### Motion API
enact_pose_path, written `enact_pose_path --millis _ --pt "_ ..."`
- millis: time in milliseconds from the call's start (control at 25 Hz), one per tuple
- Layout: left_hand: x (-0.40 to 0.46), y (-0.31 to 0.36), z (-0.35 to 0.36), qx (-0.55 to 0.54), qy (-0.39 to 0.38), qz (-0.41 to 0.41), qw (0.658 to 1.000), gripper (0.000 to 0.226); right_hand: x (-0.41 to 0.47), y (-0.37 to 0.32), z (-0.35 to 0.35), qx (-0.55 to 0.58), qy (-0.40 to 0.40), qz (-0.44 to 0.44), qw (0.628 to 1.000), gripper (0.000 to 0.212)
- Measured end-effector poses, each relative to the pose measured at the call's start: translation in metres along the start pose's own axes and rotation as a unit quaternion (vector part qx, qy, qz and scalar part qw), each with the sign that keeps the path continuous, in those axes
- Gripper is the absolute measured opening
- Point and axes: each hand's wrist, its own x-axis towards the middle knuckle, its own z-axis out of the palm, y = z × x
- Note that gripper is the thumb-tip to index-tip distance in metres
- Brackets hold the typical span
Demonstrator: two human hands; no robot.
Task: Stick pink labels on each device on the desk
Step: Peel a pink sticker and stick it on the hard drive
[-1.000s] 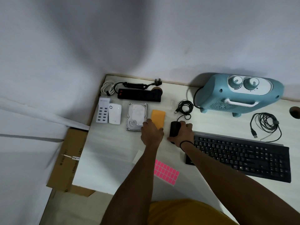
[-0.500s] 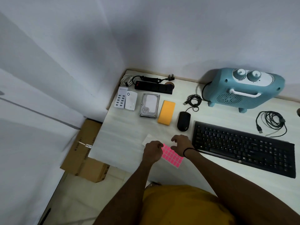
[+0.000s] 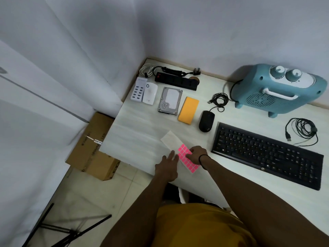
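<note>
Pink label sheet [image 3: 187,161] is lying flat near the table's [image 3: 138,139] front edge, long axis running diagonally from near right toward far left, its far part already bare backing paper. Right hand [image 3: 196,154] is resting on the sheet's right side, fingers curled onto the pink squares, apparently picking at one; whether a label is pinched, cannot tell. Left hand [image 3: 167,166] is lying just left of the sheet, fingers straight, tips touching its edge, seemingly steadying it. Beyond: matte black mouse [image 3: 206,121], smooth orange slab [image 3: 188,110], metallic hard drive [image 3: 170,100], black keyboard [image 3: 267,154], rounded blue heater [image 3: 281,90].
</note>
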Motion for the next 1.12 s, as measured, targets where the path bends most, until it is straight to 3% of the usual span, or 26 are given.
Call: enact_pose_path --millis 120,160,200,280,320,440,480,560,640,680,920,1120 --pt "0.002 -0.001 0.015 -0.159 0.132 -0.021 0.978 0.055 -0.004 0.012 0.010 0.070 -0.001 0.009 0.998 0.027" --pt "0.002 0.000 0.010 -0.271 0.184 -0.074 0.942 0.051 -0.005 0.012 0.009 0.129 -0.003 0.012 0.992 0.022" --pt "0.002 0.000 0.000 -0.401 0.204 -0.128 0.884 0.052 -0.005 0.009 0.005 0.200 -0.007 0.016 0.980 0.016" --pt "-0.001 0.003 -0.020 -0.628 0.159 -0.164 0.744 0.052 -0.010 0.000 -0.006 0.316 -0.026 0.017 0.948 0.011" --pt "-0.003 0.007 -0.028 -0.690 0.130 -0.138 0.699 0.045 -0.016 -0.003 -0.012 0.353 -0.036 0.014 0.935 0.013" --pt "-0.014 0.023 -0.045 -0.736 0.157 -0.073 0.654 0.022 -0.032 -0.008 -0.025 0.394 -0.058 -0.010 0.917 0.023" --pt "-0.016 0.025 -0.050 -0.743 0.171 -0.068 0.644 0.020 -0.035 -0.011 -0.028 0.379 -0.038 -0.025 0.924 0.023" --pt "-0.019 0.024 -0.065 -0.758 0.178 -0.060 0.625 0.020 -0.041 -0.023 -0.036 0.280 0.102 -0.079 0.951 0.022" --pt "-0.018 0.019 -0.075 -0.758 0.181 -0.043 0.625 0.022 -0.048 -0.037 -0.043 0.171 0.258 -0.157 0.938 0.020" --pt "-0.018 0.020 -0.077 -0.755 0.178 -0.028 0.630 0.021 -0.053 -0.041 -0.048 0.150 0.294 -0.192 0.924 0.016" --pt "-0.025 0.036 -0.089 -0.739 0.147 0.047 0.656 0.017 -0.068 -0.040 -0.064 0.137 0.307 -0.247 0.909 0.022" --pt "-0.022 0.039 -0.090 -0.679 0.170 0.082 0.710 0.018 -0.071 -0.031 -0.074 0.160 0.319 -0.247 0.901 0.022"
